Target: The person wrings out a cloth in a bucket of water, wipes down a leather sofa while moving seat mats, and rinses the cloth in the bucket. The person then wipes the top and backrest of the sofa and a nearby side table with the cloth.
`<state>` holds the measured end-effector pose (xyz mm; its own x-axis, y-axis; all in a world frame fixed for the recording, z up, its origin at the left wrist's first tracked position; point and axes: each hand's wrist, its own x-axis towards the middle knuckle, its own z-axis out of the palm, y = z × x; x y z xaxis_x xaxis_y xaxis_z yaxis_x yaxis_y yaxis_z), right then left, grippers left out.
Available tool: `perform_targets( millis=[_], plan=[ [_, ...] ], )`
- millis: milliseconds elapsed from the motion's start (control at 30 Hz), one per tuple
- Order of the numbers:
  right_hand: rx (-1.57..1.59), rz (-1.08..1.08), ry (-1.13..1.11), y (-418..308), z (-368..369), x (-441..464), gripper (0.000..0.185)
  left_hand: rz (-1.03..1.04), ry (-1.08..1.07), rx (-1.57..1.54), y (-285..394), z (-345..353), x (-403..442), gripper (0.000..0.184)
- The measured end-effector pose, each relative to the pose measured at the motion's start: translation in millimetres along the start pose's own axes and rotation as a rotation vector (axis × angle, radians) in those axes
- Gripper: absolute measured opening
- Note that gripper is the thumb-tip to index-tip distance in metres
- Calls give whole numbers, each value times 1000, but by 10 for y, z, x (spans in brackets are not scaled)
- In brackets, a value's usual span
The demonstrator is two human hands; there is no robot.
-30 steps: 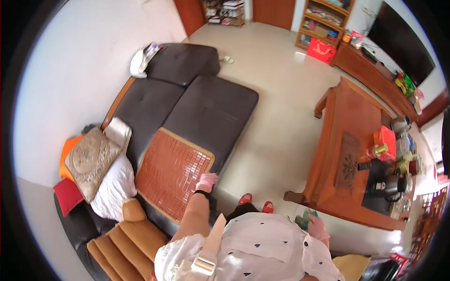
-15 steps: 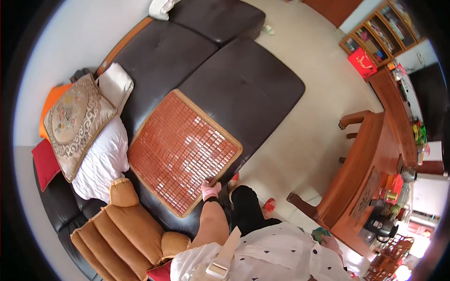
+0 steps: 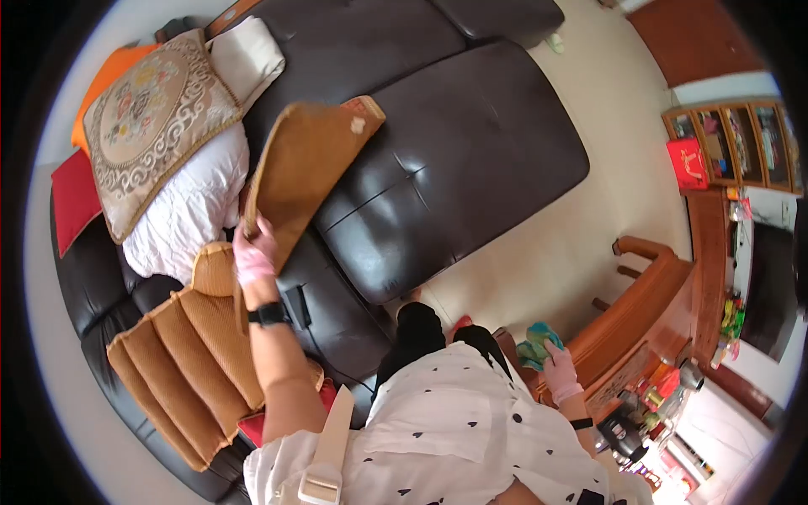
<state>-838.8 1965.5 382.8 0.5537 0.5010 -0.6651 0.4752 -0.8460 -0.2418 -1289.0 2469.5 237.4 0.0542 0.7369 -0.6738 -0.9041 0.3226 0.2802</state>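
My left hand point(image 3: 255, 250), in a pink glove, grips the near edge of a bamboo seat mat point(image 3: 307, 164). The mat is raised and bent over, its tan backing towards me, with a strip of reddish tiles showing at the far corner. It is held over the dark leather sofa point(image 3: 480, 143), beside the white bedding point(image 3: 187, 202). My right hand point(image 3: 562, 372), gloved in pink too, is closed around a crumpled green-blue cloth point(image 3: 539, 346), held off to my right near the wooden bench point(image 3: 627, 316).
A patterned cushion point(image 3: 160, 122) leans on the bedding at the left. Close to my left forearm are a ribbed brown cushion point(image 3: 189, 362) and a small black box point(image 3: 296, 308) with a cable on the sofa. A red bag point(image 3: 688, 164) stands by the shelves at the right.
My left hand has lifted the mat from lying flat on the sofa and swung it left, turning its underside up. My right hand has risen with the cloth. The camera view has shifted.
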Motion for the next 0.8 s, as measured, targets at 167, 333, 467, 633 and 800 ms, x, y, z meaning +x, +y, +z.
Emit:
perform_targets(
  millis=[167,333,467,633,800],
  plan=[
    [222,-272,-176,-745,-108,900,52,-121,-76,-91,565,527,184,18],
    [520,-672,-437,-1864,-233,2025,53,-7,87,-170,424,815,-28,18],
    [37,-591,178,-2579,153,2970,83,-46,-22,-47,266,849,-356,18],
    [-250,-355,509,-3223,1326,3627,90,57,-115,-46,11,958,-766,21],
    [-439,-1240,266,-3785,2804,3120,39,120,-55,-10,-2,777,-799,19]
  ],
)
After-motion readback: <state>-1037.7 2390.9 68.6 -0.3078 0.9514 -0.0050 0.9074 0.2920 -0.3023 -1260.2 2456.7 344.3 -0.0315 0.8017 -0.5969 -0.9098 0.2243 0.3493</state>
